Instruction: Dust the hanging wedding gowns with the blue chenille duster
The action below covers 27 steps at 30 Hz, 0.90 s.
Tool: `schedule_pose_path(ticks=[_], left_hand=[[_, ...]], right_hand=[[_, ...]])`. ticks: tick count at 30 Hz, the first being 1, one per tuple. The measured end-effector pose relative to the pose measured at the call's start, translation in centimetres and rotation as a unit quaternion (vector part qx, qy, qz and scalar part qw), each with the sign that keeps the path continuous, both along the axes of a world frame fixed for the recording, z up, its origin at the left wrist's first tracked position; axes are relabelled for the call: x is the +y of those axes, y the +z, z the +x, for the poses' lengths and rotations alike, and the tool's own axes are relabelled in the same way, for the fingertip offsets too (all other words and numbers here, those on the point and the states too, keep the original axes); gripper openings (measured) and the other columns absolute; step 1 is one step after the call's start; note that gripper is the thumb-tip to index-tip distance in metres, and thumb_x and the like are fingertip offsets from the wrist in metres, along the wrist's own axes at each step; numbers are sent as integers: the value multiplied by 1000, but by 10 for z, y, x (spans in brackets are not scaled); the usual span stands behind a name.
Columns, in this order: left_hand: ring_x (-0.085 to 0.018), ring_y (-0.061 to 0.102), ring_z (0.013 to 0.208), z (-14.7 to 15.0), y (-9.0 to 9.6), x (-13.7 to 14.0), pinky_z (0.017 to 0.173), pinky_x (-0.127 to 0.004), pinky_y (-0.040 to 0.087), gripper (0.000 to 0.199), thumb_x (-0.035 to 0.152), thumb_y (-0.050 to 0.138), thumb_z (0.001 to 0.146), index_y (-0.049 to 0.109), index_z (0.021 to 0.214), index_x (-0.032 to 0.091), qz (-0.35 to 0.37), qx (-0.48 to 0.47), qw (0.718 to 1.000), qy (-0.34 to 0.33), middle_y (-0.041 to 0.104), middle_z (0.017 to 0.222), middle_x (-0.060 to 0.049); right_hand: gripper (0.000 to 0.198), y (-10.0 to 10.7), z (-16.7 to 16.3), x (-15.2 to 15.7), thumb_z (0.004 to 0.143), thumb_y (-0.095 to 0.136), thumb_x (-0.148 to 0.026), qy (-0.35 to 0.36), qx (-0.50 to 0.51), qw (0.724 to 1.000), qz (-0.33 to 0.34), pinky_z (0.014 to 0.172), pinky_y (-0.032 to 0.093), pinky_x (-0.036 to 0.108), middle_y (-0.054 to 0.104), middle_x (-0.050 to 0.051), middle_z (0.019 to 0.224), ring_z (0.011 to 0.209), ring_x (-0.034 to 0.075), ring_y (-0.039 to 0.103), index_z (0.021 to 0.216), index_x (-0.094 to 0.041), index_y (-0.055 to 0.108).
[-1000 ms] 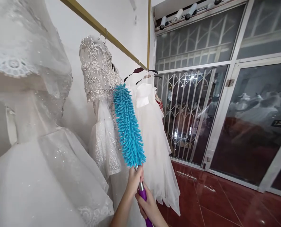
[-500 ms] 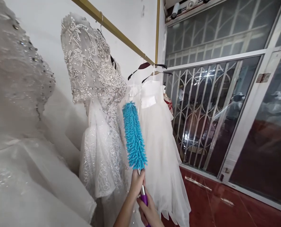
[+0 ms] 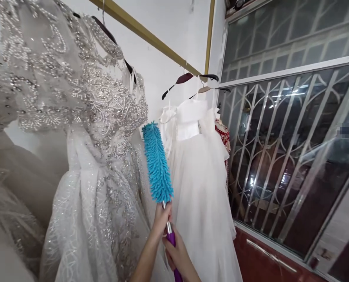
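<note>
Two bare hands hold a blue duster [image 3: 157, 162] upright in front of a rail of white gowns. The left hand [image 3: 161, 216] sits higher, its fingers wrapped around the metal neck just under the fluffy head. The right hand [image 3: 178, 255] sits below, fingers closed around the purple handle [image 3: 173, 244]. The duster head stands between a beaded gown [image 3: 94, 164] and a plain white dress [image 3: 200, 184], seemingly brushing the beaded one. A gold rail [image 3: 150, 37] carries the hangers. A barred window [image 3: 282, 156] fills the right.
</note>
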State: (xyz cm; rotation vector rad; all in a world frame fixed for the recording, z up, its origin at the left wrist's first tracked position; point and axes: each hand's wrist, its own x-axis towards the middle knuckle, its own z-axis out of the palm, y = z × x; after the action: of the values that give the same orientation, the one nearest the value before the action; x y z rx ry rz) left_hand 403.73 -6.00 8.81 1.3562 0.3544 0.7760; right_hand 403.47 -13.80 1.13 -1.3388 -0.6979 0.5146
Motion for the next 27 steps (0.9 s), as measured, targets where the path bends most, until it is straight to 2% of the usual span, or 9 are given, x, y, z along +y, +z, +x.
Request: schedule_pose_path(ticks=[2, 5, 7, 9, 13, 16, 20, 24, 27], left_hand=[[-6, 27, 31, 11, 10, 4, 36, -23, 22, 34, 46, 56, 70, 36, 54, 23, 0, -14, 1000, 12, 31, 36, 10], [-5, 25, 32, 19, 0, 2, 36, -22, 22, 34, 46, 55, 70, 34, 56, 23, -16, -16, 999, 43, 30, 40, 11], [-4, 24, 31, 26, -14, -6, 35, -21, 21, 35, 48, 55, 67, 33, 57, 23, -29, -2, 998, 58, 29, 39, 12], [-4, 24, 29, 38, -24, -17, 33, -19, 21, 35, 51, 55, 64, 34, 59, 23, -37, 14, 998, 55, 29, 38, 12], [-4, 28, 27, 72, -5, -46, 31, -18, 24, 32, 50, 54, 66, 40, 59, 21, -14, 15, 1000, -8, 35, 36, 12], [-5, 31, 27, 104, 31, -71, 30, -18, 22, 33, 45, 51, 71, 38, 52, 21, 16, 3, 996, -84, 35, 32, 9], [-5, 33, 27, 155, 58, -94, 30, -18, 24, 29, 38, 52, 72, 38, 52, 22, 32, -21, 988, -151, 35, 33, 10], [-4, 32, 29, 189, 34, -98, 33, -18, 27, 20, 38, 51, 71, 41, 64, 22, 5, -30, 987, -156, 34, 40, 12], [-3, 30, 31, 187, 3, -96, 34, -17, 28, 29, 43, 51, 71, 36, 59, 22, -21, -20, 987, -157, 31, 41, 12]], right_hand=[[43, 13, 15, 2, 74, 51, -27, 10, -12, 1000, 2, 36, 35, 20, 50, -8, 52, 35, 8, 39, 116, -17, 46], [42, 2, 31, 0, 70, 55, -23, 16, -49, 999, 11, 70, 49, 30, 65, 2, 81, 75, 17, 61, 112, -19, 53], [42, -19, 39, -5, 68, 56, -21, 8, -51, 999, 16, 92, 42, 37, 65, 6, 100, 101, 21, 57, 110, -18, 56], [44, -35, 48, -14, 68, 55, -22, -14, -23, 1000, 14, 98, 37, 40, 63, 10, 109, 108, 24, 54, 111, -16, 55], [45, -15, 75, -44, 71, 58, -31, -80, -31, 996, 4, 91, 44, 39, 64, 12, 106, 100, 25, 58, 112, -14, 53], [38, 29, 101, -71, 73, 56, -38, -117, -88, 989, 7, 60, 51, 29, 62, 1, 67, 66, 19, 60, 105, -17, 52], [22, 61, 141, -93, 82, 43, -38, -102, -92, 990, -29, 29, 25, 19, 29, -14, 39, 27, 7, 28, 96, -22, 43], [17, 45, 170, -99, 82, 41, -34, -122, -100, 986, -55, 28, 21, 19, 30, -14, 41, 27, 7, 27, 92, -20, 41], [23, 21, 175, -108, 78, 43, -28, -117, -120, 983, -76, 37, 30, 22, 46, -7, 56, 38, 8, 37, 97, -16, 45]])
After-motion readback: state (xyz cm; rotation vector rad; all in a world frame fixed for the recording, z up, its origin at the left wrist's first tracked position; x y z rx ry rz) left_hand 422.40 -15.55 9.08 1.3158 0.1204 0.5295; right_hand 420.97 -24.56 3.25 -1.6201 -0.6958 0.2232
